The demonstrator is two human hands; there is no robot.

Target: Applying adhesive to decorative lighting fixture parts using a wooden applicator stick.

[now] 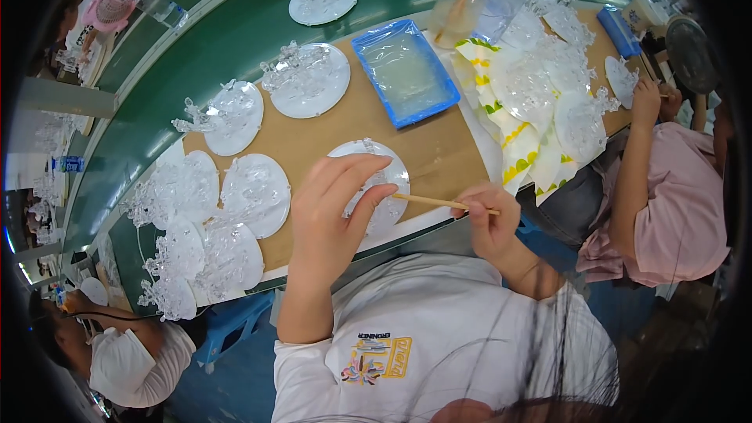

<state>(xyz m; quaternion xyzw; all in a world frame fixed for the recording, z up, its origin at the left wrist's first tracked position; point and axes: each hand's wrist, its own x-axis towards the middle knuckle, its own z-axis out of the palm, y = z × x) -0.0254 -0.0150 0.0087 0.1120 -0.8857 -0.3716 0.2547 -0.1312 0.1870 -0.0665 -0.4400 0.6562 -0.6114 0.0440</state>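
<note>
My right hand is closed round a thin wooden stick, which points left. The stick's far end reaches the thumb tip of my left hand. That hand curves over a white round disc bearing clear plastic pieces, its thumb and fingers apart. Part of the disc is hidden behind the hand, and I cannot tell whether the fingertips touch the clear pieces. Beyond the disc, a blue tray holds a pale, clear substance, with clear film inside.
White discs with clear branching pieces crowd the left; others stand farther back. At right, several more lie on a patterned cloth beside two bottles. Brown board covers the green table. People sit on both sides.
</note>
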